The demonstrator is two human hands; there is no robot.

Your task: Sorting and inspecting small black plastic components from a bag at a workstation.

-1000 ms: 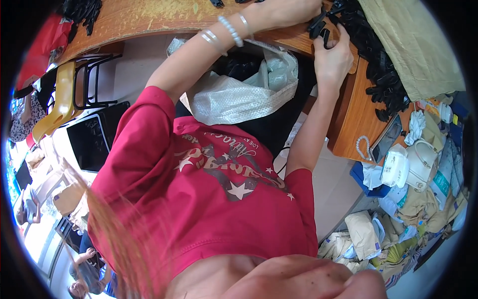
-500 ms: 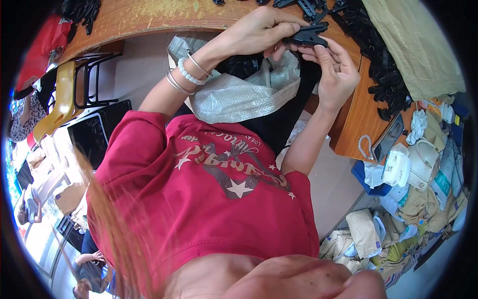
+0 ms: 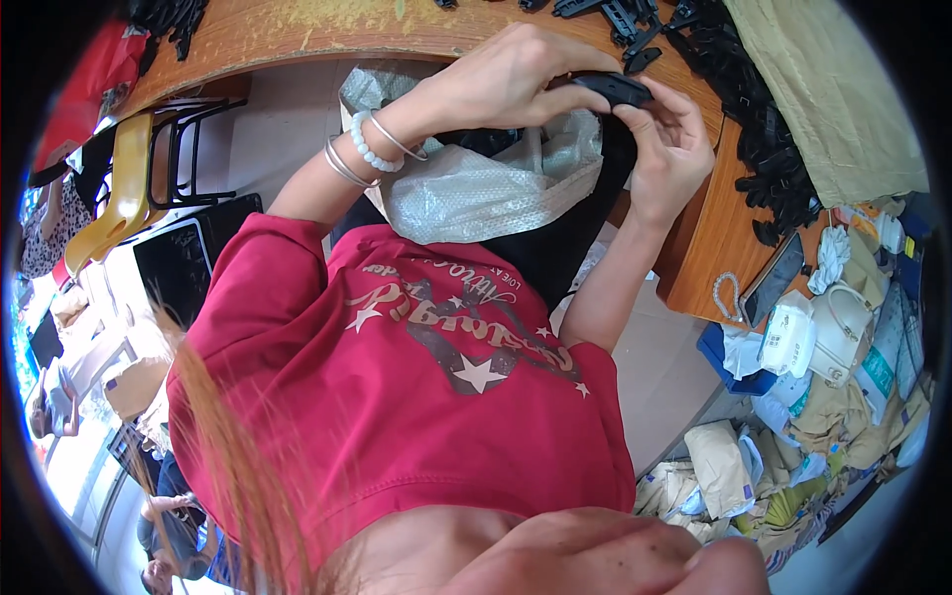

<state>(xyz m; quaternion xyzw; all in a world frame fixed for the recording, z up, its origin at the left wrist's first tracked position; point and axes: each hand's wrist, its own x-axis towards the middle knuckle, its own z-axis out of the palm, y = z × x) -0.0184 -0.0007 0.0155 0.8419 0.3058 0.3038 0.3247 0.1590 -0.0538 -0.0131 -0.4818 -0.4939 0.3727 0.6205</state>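
Both my hands hold one small black plastic part (image 3: 617,89) just in front of the wooden table's edge (image 3: 327,35). My left hand (image 3: 516,79), with a bead bracelet and thin bangles on its wrist, covers the part's left end from above. My right hand (image 3: 669,149) pinches its right end with fingers curled. Below them lies a whitish woven sack (image 3: 466,193) on my lap. Several more black plastic parts (image 3: 764,149) are heaped on the table to the right.
A tan cloth (image 3: 833,89) lies on the table at far right. A yellow chair (image 3: 119,188) stands at left. Bags, a white handbag (image 3: 843,327) and paper sacks (image 3: 724,466) crowd the floor at lower right. A phone (image 3: 775,278) rests at the table's corner.
My hands came back from the table toward me, now joined on one black part. The left arm, earlier stretched far over the table, has bent in.
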